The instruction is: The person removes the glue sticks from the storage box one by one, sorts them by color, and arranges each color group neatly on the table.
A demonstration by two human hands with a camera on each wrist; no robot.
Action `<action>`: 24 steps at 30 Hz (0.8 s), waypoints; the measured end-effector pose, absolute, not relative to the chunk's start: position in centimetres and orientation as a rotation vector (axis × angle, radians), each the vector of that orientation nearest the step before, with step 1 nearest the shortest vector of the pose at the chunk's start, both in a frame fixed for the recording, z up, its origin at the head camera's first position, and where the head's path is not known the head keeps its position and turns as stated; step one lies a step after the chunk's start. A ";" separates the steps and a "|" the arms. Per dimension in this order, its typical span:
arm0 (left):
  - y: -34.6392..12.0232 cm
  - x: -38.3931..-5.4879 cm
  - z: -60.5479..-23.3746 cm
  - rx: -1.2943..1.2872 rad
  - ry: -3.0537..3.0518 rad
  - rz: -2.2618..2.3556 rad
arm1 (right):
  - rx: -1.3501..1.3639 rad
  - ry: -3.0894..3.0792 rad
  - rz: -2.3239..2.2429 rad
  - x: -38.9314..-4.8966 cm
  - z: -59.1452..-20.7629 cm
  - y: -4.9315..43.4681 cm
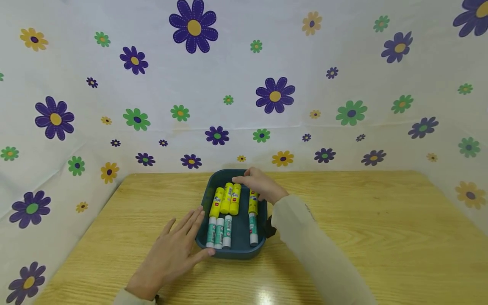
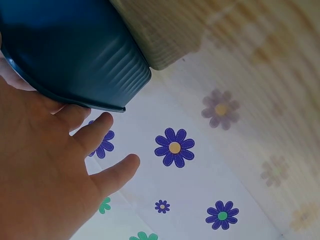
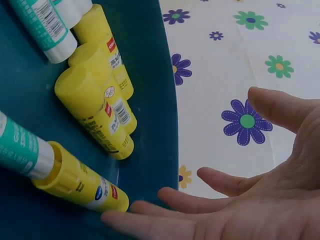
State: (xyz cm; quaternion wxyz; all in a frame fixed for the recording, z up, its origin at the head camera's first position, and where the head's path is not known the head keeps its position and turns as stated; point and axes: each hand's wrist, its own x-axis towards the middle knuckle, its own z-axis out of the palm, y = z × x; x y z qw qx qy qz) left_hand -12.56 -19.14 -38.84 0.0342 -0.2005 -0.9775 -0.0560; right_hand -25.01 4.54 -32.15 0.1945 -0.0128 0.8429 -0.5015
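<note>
"How is the left hand (image 1: 173,250)?"
"Fingers straight, touching the tray (image 1: 240,255)"
"And the right hand (image 1: 263,185)?"
"Fingers outstretched, gripping nothing, one tip by a yellow glue stick (image 1: 253,203) in the tray"

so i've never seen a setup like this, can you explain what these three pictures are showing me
There's no machine here, just a person's bare hands: the left hand and the right hand. The widest picture comes from a camera on the head, looking forward and down. The other two come from cameras on the wrists, one for each hand.

On the wooden table sits a dark blue tray. Inside are four yellow tubes toward the far end and four green-and-white tubes toward the near end.

Neither hand grips anything. The left rests against the tray's edge; the right reaches over its far right corner, straight fingers close to one yellow tube. I can't tell whether they touch it.
</note>
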 end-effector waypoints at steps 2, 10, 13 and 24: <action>-19.2 -12.6 -38.8 -0.613 -3.009 -0.179 | 0.001 2.377 -1.396 -25.1 -31.9 4.1; -19.2 -12.6 -38.7 -0.616 -3.021 -0.188 | 0.134 2.372 -1.380 -25.4 -32.6 3.0; -19.3 -12.6 -38.7 -0.615 -3.022 -0.181 | 0.144 2.368 -1.407 -25.4 -33.1 2.9; -19.3 -12.6 -38.6 -0.621 -3.019 -0.176 | 0.082 2.388 -1.525 -25.5 -34.9 2.6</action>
